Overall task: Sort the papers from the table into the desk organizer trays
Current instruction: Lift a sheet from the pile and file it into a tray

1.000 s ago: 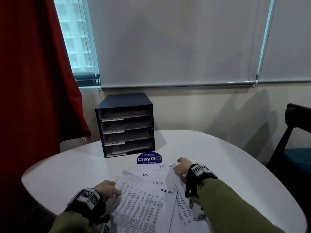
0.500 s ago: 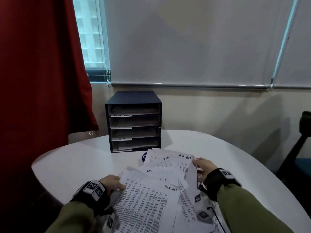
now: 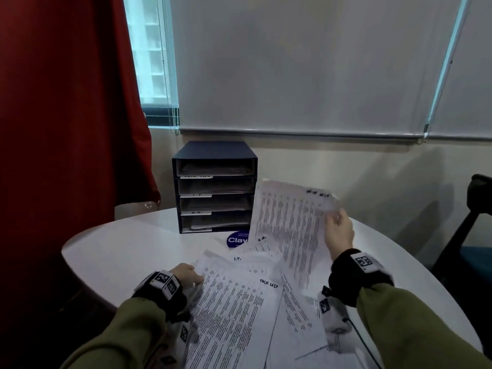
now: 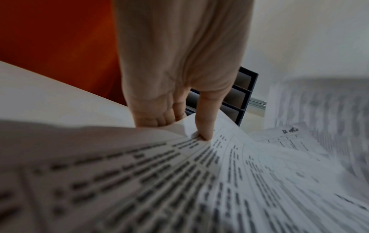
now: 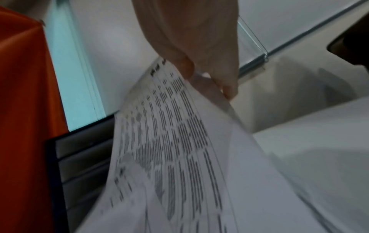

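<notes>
A dark blue desk organizer (image 3: 215, 186) with several labelled trays holding papers stands at the table's back. A loose spread of printed papers (image 3: 239, 310) lies on the white table (image 3: 119, 243) in front of me. My right hand (image 3: 338, 230) pinches the upper right edge of one printed sheet (image 3: 290, 222) and holds it raised and tilted, just right of the organizer; the right wrist view shows thumb and fingers (image 5: 229, 88) pinching that sheet (image 5: 179, 141). My left hand (image 3: 187, 274) grips the left edge of the top paper, thumb (image 4: 204, 119) on top, fingers curled under.
A round blue sticker (image 3: 237, 239) lies on the table before the organizer, partly covered by papers. A red curtain (image 3: 66, 115) hangs at the left. A dark chair (image 3: 471, 235) stands at the right, beyond the table's edge. Closed blinds cover the wall behind.
My right hand has pinched a sheet from the far side of the pile and lifted it up and to the right. The left hand has stayed on the pile's left edge.
</notes>
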### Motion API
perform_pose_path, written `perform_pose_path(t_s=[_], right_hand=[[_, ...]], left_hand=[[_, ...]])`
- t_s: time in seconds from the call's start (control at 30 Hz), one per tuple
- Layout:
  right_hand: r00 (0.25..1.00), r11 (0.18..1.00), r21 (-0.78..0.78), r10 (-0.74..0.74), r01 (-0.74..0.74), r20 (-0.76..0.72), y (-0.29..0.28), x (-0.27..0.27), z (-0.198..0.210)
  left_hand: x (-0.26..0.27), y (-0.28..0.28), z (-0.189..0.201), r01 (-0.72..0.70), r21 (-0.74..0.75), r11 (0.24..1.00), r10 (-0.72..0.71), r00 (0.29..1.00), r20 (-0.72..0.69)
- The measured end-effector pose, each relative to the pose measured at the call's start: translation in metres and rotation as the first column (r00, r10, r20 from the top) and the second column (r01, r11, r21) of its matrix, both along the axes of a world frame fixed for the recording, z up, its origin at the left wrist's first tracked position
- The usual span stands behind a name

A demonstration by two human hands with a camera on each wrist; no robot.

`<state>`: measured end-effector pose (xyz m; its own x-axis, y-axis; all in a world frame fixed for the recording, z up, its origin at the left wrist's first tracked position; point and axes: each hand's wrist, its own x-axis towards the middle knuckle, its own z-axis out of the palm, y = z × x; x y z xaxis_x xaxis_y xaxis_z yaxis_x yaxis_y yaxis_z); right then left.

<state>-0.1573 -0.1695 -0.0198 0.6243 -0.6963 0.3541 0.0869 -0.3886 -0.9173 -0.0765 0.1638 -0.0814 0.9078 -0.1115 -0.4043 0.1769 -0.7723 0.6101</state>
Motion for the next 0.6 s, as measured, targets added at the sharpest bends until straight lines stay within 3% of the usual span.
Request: perform_pose_path(t_s=[0.1,0.17,0.23,0.3,0.37,0.43,0.5,0.6], right_hand=[[0.954,0.995,0.101,-0.037,0.007,0.298,-0.008,-0.006,0.051],[0.941,0.982,0.187,-0.073,0.011,0.330,-0.022,0.001,0.066],[0.975,0.963,0.268,-0.052,-0.008,0.218,-0.034,0.009,0.062],[0.997,0.957,0.279,0.073,-0.077,0.027,-0.034,0.016,0.042],[0.949,0.944,0.270,0.246,-0.189,-0.197,-0.018,0.012,0.017],[0.844,0.905,0.310,0.395,-0.289,-0.364,0.003,0.008,-0.013],[0.768,0.858,0.380,0.492,-0.346,-0.410,0.024,0.005,-0.034],[0.779,0.791,0.506,0.541,-0.344,-0.316,0.045,0.002,-0.037]], left_hand=[[-0.001,-0.002,0.002,-0.021,-0.041,0.999,0.023,0.998,0.053],[-0.003,-0.003,0.007,-0.056,-0.114,0.992,0.066,0.993,0.092],[-0.005,-0.005,0.016,-0.085,-0.197,0.977,0.114,0.984,0.138],[-0.008,-0.009,0.025,-0.106,-0.253,0.962,0.163,0.962,0.219],[-0.007,-0.013,0.033,-0.100,-0.331,0.938,0.195,0.944,0.267],[-0.003,-0.018,0.035,-0.080,-0.425,0.901,0.213,0.938,0.274],[-0.004,-0.023,0.037,-0.059,-0.593,0.803,0.234,0.946,0.223],[-0.013,-0.030,0.049,-0.016,-0.739,0.673,0.239,0.951,0.197]])
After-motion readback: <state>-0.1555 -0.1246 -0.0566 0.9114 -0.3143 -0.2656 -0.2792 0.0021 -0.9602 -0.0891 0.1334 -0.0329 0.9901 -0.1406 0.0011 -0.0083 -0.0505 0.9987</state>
